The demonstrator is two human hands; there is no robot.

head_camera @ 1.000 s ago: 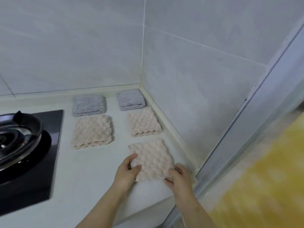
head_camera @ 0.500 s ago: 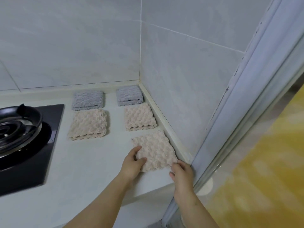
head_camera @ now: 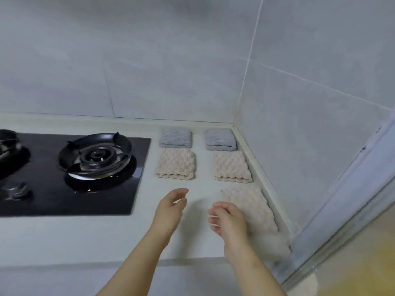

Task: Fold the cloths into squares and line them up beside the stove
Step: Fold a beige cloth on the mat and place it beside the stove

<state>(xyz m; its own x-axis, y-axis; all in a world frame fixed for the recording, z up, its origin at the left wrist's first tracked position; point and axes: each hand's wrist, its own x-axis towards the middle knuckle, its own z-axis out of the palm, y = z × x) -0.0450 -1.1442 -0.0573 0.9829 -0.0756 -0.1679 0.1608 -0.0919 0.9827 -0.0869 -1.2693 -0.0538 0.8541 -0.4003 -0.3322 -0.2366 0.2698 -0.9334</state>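
A black glass gas stove (head_camera: 64,178) fills the left of the white countertop (head_camera: 85,238). A round black burner ring (head_camera: 96,155) is set in it, and part of a second burner (head_camera: 8,144) shows at the left edge of the view.

Just right of the stove stands the first column of folded squares. A grey fluffy folded cloth (head_camera: 175,138) lies at the back by the wall. A beige bubble-textured folded cloth (head_camera: 175,165) lies directly in front of it, and the two almost touch.

In front of that column the left hand (head_camera: 171,208) hovers over bare countertop, fingers relaxed and slightly bent, holding nothing. A gap separates it from the right hand (head_camera: 228,221), whose fingers curl loosely toward the left hand and also hold nothing. The right hand overlaps the left edge of the nearest cloth, but blur hides whether it touches it.

The second column runs along the side wall. A second grey folded cloth (head_camera: 220,139) sits in the corner, with a second beige folded cloth (head_camera: 232,166) in front of it. Nearest lies a third beige cloth (head_camera: 252,208), flat as a rough square, its near end blurred at the countertop's front edge.

Pale grey tiled walls (head_camera: 149,60) meet at the corner behind the cloths. Farther right are a pale door frame (head_camera: 352,210) and a yellow floor (head_camera: 363,263).
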